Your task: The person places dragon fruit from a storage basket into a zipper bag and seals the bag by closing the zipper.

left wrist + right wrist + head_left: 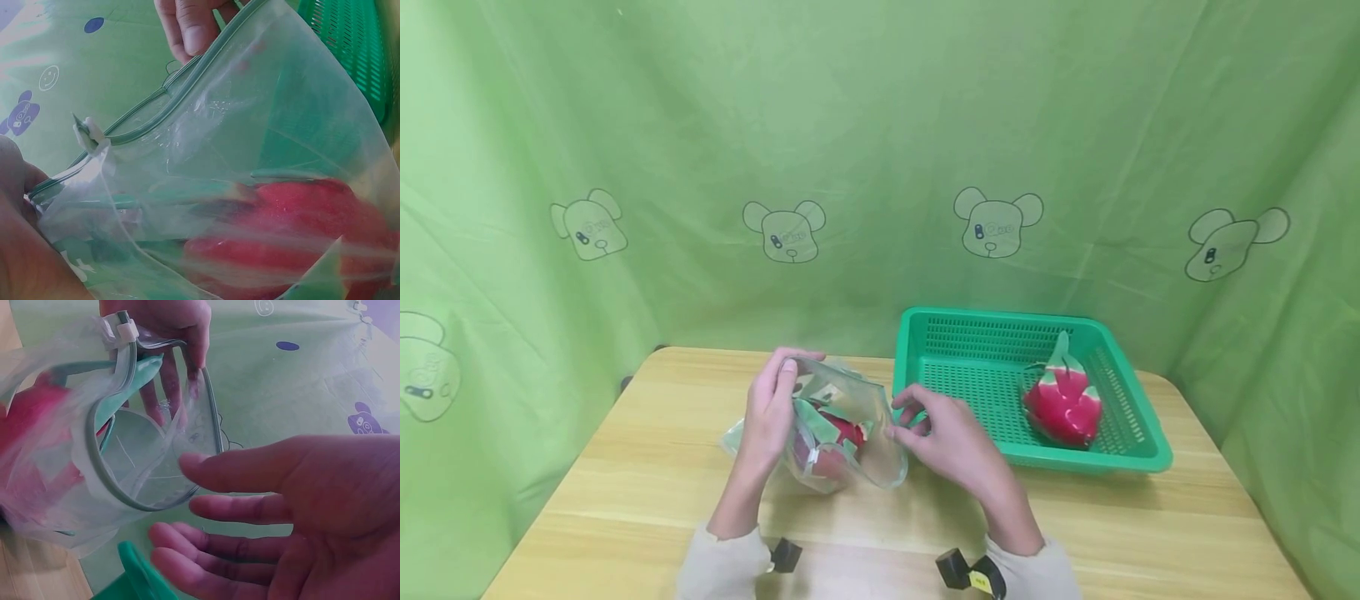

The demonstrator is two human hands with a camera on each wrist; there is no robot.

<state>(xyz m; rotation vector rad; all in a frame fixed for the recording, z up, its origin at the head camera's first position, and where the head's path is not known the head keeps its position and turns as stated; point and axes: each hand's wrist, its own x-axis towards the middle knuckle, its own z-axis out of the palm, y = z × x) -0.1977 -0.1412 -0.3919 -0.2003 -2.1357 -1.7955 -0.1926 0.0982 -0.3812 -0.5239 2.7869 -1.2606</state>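
A clear zip bag (880,467) with a green-edged mouth is spread wide between both hands above the table. Inside lies a red dragon fruit (300,231) with green leafy tips, partly blurred by the plastic. My left hand (769,408) grips the bag's rim on the left, thumb on top. On the right side of the mouth, my right hand (951,437) has its thumb and index finger at either side of the rim, pinching it lightly. Its other fingers are loosely bent. A white slider (127,331) sits on the zip near the left hand.
Right of the bag stands a green perforated basket (970,392) holding another red dragon fruit (1063,408) with a green top. Both rest on a wooden table (617,492). A green curtain (880,125) with bear prints hangs behind and at the sides.
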